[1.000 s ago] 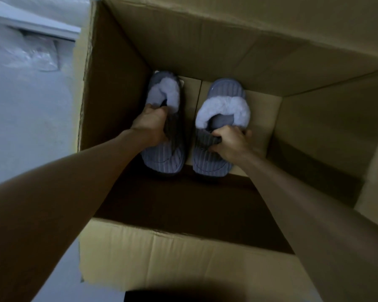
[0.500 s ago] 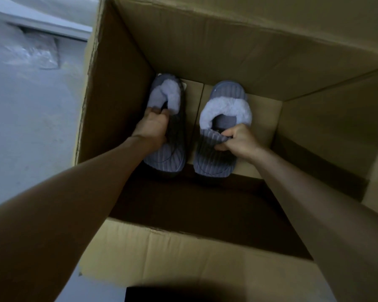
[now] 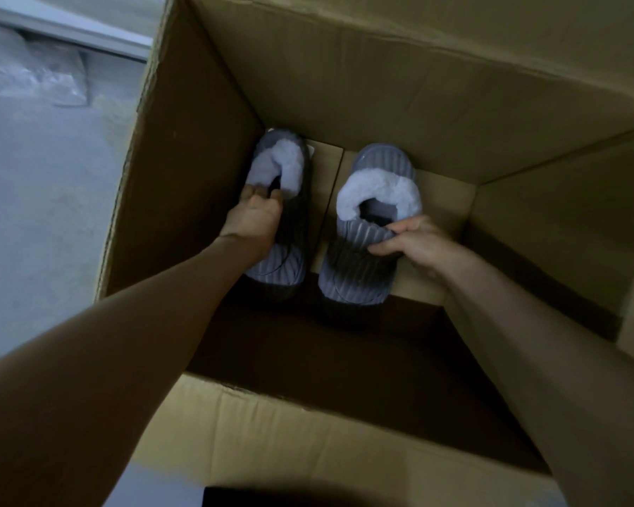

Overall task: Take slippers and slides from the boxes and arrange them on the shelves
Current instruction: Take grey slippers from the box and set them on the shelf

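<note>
While both bare arms reach down into it, one large cardboard box (image 3: 381,86) stands open on a pale floor (image 3: 44,232), with the near half of its bottom in deep shadow. Contents: one pair of grey ribbed slippers with pale fluffy lining, set side by side toward the far wall, a narrow strip of box bottom showing between them. Left slipper (image 3: 284,265): close against the left wall, rolled partly onto its side; the left hand (image 3: 253,221) grasps it, fingertips tucked in under the fluff at the opening. Right slipper (image 3: 355,279): sole down, opening facing up; the right hand (image 3: 418,243) pinches the ribbed fabric at the near edge of that opening between thumb and curled fingers. Whether either slipper is clear of the box bottom cannot be told. Outside the box, upper left: crumpled clear plastic wrap (image 3: 41,78) on the floor, lying beside a white ledge (image 3: 70,34).
</note>
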